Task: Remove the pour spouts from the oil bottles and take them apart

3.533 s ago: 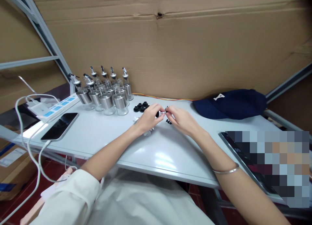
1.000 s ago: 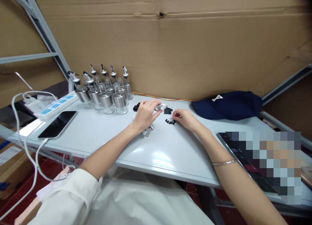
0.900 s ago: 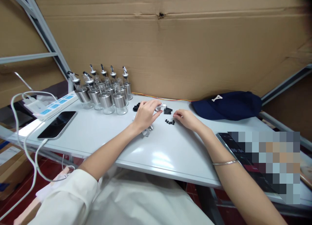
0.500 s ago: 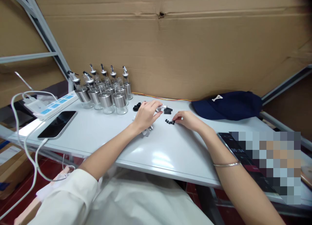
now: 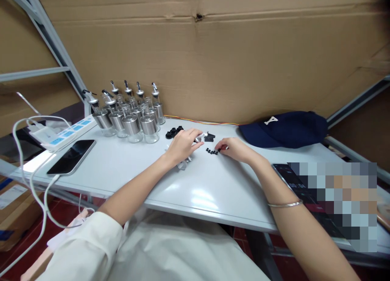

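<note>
On the white table (image 5: pixel 128 167) the left hand (image 5: pixel 182 145) is curled around a small silver spout part (image 5: pixel 199 138), fingers pressed onto it, at the far middle of the top. Just right of it the right hand (image 5: pixel 236 148) has its fingertips pinched together at the end of a short row of tiny black plugs (image 5: pixel 211 152); whether one plug is caught between them cannot be told. More black caps (image 5: pixel 172 132) lie just left of the left hand, and beyond them a cluster of glass bottles (image 5: pixel 134 114) with metal spouts stands against the cardboard wall (image 5: pixel 243 61). The near half of the table is bare and open up to its front edge. A phone (image 5: pixel 72 156) lies at the left edge beside a power strip (image 5: pixel 71 131). At the far right lies a navy cap (image 5: pixel 286 128) with a white letter, seemingly a Y.
</note>
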`<state>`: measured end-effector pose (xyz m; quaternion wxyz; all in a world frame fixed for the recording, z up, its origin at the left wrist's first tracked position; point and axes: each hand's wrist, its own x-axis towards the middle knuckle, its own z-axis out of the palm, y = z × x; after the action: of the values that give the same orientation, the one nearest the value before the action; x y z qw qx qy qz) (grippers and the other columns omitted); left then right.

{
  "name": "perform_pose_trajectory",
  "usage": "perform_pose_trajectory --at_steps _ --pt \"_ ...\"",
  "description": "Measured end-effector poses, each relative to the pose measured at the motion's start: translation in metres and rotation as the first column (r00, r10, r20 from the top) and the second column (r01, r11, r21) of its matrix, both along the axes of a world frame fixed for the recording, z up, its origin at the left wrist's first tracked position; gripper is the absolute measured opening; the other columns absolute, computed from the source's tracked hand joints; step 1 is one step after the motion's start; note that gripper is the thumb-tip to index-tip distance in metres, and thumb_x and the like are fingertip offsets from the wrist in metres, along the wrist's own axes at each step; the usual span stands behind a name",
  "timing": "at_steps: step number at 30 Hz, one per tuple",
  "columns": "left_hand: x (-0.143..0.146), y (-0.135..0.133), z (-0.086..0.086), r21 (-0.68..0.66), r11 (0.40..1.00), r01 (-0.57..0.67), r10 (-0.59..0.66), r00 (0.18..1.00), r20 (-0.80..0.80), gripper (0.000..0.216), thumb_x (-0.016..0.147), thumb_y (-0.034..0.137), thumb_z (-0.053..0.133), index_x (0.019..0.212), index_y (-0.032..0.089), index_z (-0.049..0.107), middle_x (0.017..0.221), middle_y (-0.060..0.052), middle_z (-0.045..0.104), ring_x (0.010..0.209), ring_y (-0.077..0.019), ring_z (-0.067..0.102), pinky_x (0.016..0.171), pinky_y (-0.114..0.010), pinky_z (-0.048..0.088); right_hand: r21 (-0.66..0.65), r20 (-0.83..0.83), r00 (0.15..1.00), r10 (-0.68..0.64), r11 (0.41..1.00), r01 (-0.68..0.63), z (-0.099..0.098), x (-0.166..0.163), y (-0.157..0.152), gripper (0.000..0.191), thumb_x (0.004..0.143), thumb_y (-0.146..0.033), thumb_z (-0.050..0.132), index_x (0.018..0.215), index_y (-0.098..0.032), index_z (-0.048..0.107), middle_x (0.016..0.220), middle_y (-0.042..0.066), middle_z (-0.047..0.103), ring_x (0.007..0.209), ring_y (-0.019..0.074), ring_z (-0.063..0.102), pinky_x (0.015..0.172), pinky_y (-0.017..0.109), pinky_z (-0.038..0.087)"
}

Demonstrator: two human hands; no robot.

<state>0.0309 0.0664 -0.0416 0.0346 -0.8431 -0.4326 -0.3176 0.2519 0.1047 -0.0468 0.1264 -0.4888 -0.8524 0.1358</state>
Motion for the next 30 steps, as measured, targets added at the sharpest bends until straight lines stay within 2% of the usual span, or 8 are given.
perform_pose_trajectory --at_steps 6,9,15,20,30 --pt "0.000 0.001 -0.002 -0.023 1.000 0.016 -0.017 1.000 -0.013 0.026 0.085 0.028 0.058 0.108 0.016 0.054 0.104 -0.006 0.066 0.094 -0.0186 0.062 0.079 -0.030 0.043 -0.061 -0.090 0.996 0.007 0.998 -0.012 0.000 -0.003 -0.003 0.031 0.068 0.001 0.052 0.081 -0.017 0.073 0.086 0.005 0.074 0.076 0.0181 0.068 0.074 0.024 0.052" --pt "0.000 0.000 -0.002 -0.029 0.999 0.012 -0.013 1.000 -0.023 0.026 0.085 0.028 0.058 0.108 0.016 0.054 0.105 -0.006 0.066 0.095 -0.0189 0.062 0.079 -0.030 0.043 -0.029 -0.095 0.994 0.057 0.998 -0.060 -0.004 -0.005 -0.002 0.035 0.070 0.002 0.047 0.086 -0.016 0.073 0.088 0.006 0.073 0.077 0.0175 0.067 0.075 0.024 0.051" --pt "0.000 -0.001 0.001 -0.027 1.000 0.010 -0.012 0.998 -0.059 0.025 0.085 0.027 0.058 0.108 0.016 0.054 0.105 -0.006 0.065 0.095 -0.0191 0.062 0.078 -0.029 0.043 0.088 -0.048 0.984 0.169 0.982 -0.165 -0.017 -0.010 0.001 0.059 0.065 0.010 0.037 0.106 -0.020 0.068 0.086 0.005 0.066 0.071 0.0131 0.060 0.072 0.023 0.048" --pt "0.001 0.000 0.001 -0.018 1.000 0.002 -0.003 0.998 -0.066 0.026 0.085 0.027 0.059 0.108 0.016 0.054 0.105 -0.005 0.066 0.094 -0.0192 0.063 0.077 -0.029 0.043 0.089 -0.047 0.981 0.190 0.979 -0.185 -0.019 -0.011 0.001 0.057 0.062 0.011 0.036 0.096 -0.019 0.071 0.085 0.005 0.063 0.071 0.0133 0.059 0.072 0.023 0.047" --pt "0.001 0.001 -0.001 -0.023 1.000 0.005 -0.007 0.998 -0.061 0.026 0.085 0.029 0.059 0.107 0.016 0.054 0.105 -0.006 0.066 0.094 -0.0195 0.063 0.078 -0.030 0.045 0.008 -0.053 0.987 0.153 0.988 -0.153 -0.010 -0.007 0.000 0.042 0.066 0.005 0.040 0.083 -0.018 0.071 0.084 0.004 0.071 0.078 0.0168 0.063 0.074 0.025 0.048"
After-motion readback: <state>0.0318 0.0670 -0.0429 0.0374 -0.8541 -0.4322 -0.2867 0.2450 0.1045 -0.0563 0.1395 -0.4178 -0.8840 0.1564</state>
